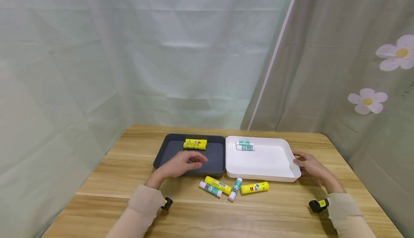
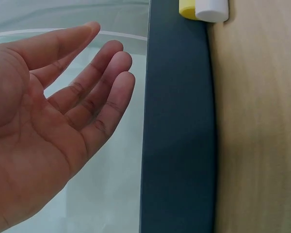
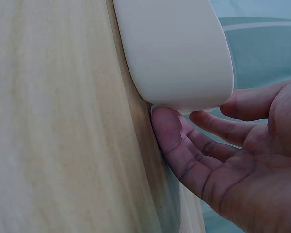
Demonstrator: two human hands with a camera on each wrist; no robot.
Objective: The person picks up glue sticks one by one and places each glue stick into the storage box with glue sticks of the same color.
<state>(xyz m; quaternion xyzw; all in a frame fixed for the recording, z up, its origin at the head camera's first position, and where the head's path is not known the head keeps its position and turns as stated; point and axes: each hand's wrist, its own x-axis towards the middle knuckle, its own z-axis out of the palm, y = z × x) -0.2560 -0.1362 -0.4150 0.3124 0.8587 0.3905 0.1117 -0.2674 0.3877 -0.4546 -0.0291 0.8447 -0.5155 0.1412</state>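
Note:
My left hand (image 1: 185,163) hovers over the dark grey tray (image 1: 165,155), its fingers loosely bent and nothing between them; the left wrist view shows its bare palm beside the tray's wall (image 2: 179,121). Inside that tray lie two yellow glue sticks (image 1: 194,146). At the white tray (image 1: 268,162), my right hand (image 1: 312,167) touches the right end, thumb by the rim and fingertips against the outer wall, as the right wrist view shows. Two white-and-green glue sticks (image 1: 245,147) lie in the white tray.
In front of the trays, on the wooden table (image 1: 200,220), lie a yellow glue stick (image 1: 218,185), a white-and-green one (image 1: 210,189), another white-and-green one (image 1: 235,189) and another yellow one (image 1: 254,187). Curtains (image 1: 194,51) hang behind the table.

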